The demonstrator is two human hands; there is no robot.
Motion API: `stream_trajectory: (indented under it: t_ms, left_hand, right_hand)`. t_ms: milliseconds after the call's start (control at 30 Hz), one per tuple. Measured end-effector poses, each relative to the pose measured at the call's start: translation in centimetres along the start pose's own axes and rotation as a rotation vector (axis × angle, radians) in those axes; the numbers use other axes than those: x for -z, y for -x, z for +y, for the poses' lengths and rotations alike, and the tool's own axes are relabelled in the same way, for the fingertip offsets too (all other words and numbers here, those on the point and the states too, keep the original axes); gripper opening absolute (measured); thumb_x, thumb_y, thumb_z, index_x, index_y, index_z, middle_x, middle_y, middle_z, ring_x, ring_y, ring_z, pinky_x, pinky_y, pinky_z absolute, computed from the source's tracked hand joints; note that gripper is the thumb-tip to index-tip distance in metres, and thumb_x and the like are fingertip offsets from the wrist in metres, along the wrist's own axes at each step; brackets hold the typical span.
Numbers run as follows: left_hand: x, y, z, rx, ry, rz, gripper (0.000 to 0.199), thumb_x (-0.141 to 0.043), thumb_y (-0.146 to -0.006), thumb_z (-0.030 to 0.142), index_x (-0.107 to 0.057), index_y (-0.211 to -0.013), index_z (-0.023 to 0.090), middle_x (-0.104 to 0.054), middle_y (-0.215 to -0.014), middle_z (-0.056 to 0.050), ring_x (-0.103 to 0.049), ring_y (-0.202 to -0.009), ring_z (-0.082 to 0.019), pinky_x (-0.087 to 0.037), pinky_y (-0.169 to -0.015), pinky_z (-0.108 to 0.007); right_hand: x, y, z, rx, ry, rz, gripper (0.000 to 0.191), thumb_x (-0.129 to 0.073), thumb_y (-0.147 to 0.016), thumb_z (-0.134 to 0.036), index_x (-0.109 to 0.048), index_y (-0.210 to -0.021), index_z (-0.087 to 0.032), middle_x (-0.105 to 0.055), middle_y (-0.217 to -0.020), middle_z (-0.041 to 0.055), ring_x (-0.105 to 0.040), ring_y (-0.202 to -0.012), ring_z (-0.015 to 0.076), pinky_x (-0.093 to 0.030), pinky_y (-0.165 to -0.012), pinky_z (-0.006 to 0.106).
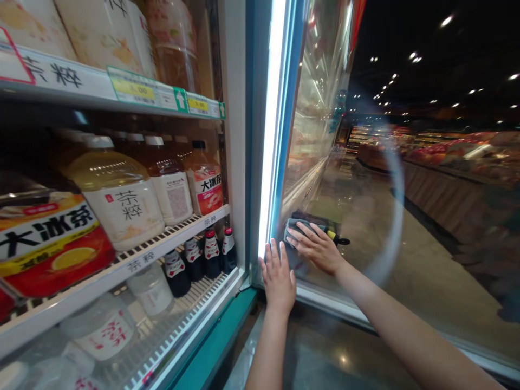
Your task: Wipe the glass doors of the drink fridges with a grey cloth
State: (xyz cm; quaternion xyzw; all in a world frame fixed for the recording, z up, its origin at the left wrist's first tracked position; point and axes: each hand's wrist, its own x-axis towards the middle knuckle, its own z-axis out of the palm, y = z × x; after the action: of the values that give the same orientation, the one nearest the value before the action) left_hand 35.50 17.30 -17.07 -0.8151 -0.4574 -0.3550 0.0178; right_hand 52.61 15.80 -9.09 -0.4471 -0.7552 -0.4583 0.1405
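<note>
My right hand [317, 248] presses a grey-blue cloth [291, 226] against the lower hinge-side part of a glass door [365, 216]. The cloth shows above and left of the fingers, the rest of it hidden under them. My left hand [279, 281] is open, fingers spread and pointing up, at the door's inner edge beside the bright light strip [271, 135]. It holds nothing. A curved whitish smear [397, 195] runs down the glass to the right. Just right of my right hand's fingers is a black and yellow object [335, 236] whose kind I cannot make out.
The open cooler stands at left, with large drink bottles [122, 200] on its middle shelf [179, 238] and small dark bottles [211, 257] below. A teal ledge [219, 330] edges its base. Through the glass show shop floor and a wood-sided display stand [442, 187].
</note>
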Motion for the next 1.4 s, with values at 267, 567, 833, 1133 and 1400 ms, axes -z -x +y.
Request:
stream_trajectory:
  t_ms: [267,567,833,1133,1400]
  left_hand:
    - [-0.1,-0.2,-1.8,0.056,-0.032,0.050,0.094,-0.067,-0.085,0.016,-0.017,-0.164,0.015,-0.017,-0.172,-0.018,-0.008,-0.160,-0.034,-0.023,-0.126,-0.058]
    - [0.7,0.2,-2.9,0.061,-0.022,-0.018,0.086,-0.064,-0.085,0.014,-0.025,-0.162,0.012,-0.018,-0.171,-0.019,-0.009,-0.159,-0.034,-0.026,-0.124,-0.059]
    - [-0.7,1.3,-3.3,0.088,-0.077,-0.119,0.083,-0.063,-0.085,0.015,-0.029,-0.160,0.006,-0.020,-0.170,-0.019,-0.013,-0.159,-0.033,-0.022,-0.127,-0.054]
    - [-2.9,2.5,-4.0,0.152,-0.161,-0.112,0.086,-0.063,-0.082,0.012,-0.029,-0.161,0.010,-0.020,-0.170,-0.017,-0.013,-0.159,-0.031,-0.019,-0.127,-0.056]
    - [-2.8,2.5,-3.5,0.153,-0.124,-0.109,0.088,-0.062,-0.082,0.012,-0.024,-0.162,0.010,-0.019,-0.170,-0.019,-0.011,-0.160,-0.032,-0.019,-0.127,-0.058]
  right_hand:
    - [-1.9,-5.9,-0.4,-0.144,0.052,0.138,0.043,-0.054,-0.102,-0.021,-0.056,-0.145,-0.023,-0.058,-0.151,0.0033,-0.039,-0.149,0.0224,-0.022,-0.127,0.043]
    - [-1.4,-4.5,0.1,-0.148,0.015,0.146,0.035,-0.058,-0.100,-0.021,-0.064,-0.134,-0.029,-0.063,-0.146,0.0012,-0.047,-0.145,0.0203,-0.030,-0.123,0.039]
    - [-4.2,-6.7,-2.3,-0.167,0.019,0.206,0.020,-0.056,-0.102,-0.019,-0.068,-0.117,-0.021,-0.064,-0.145,0.0031,-0.042,-0.149,0.0217,-0.025,-0.129,0.044]
    - [-7.7,3.3,-8.0,0.082,-0.177,0.024,0.025,-0.056,-0.101,-0.019,-0.069,-0.122,-0.020,-0.061,-0.148,0.0022,-0.047,-0.145,0.0176,-0.025,-0.130,0.041]
    - [-5.4,2.2,-6.7,-0.213,-0.119,-0.024,0.049,-0.057,-0.100,-0.019,-0.053,-0.148,-0.026,-0.051,-0.157,0.0015,-0.035,-0.153,0.0191,-0.016,-0.131,0.045]
